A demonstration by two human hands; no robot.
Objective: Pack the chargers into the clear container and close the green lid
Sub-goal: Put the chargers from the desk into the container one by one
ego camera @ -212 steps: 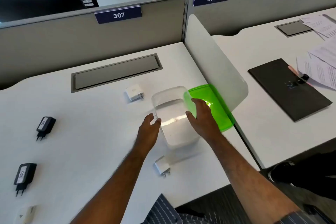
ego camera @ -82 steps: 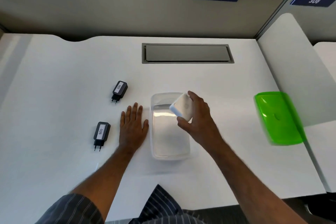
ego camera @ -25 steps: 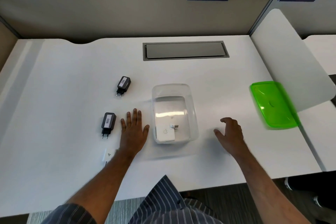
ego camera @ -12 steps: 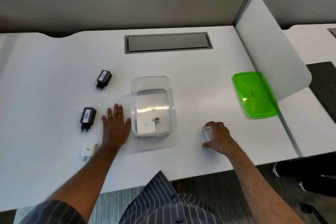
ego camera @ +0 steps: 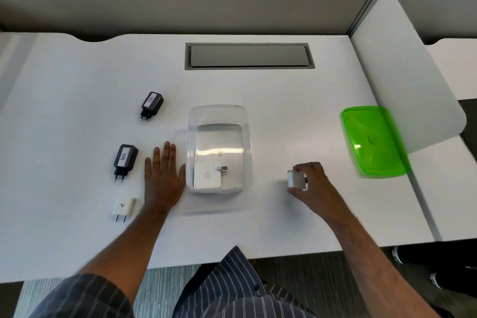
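The right hand point(ego camera: 313, 179) has its grip closed around a small white charger point(ego camera: 295, 179), fingers over the top and thumb beneath, just off the table point(ego camera: 77, 72). From that grip the clear container point(ego camera: 219, 121) lies toward nine o'clock, open-topped, its long axis running near to far, one white charger point(ego camera: 207, 177) already inside. The left hand point(ego camera: 162, 175) lies flat and empty against the container's left wall. Farther off at two o'clock sits the green lid point(ego camera: 374, 142).
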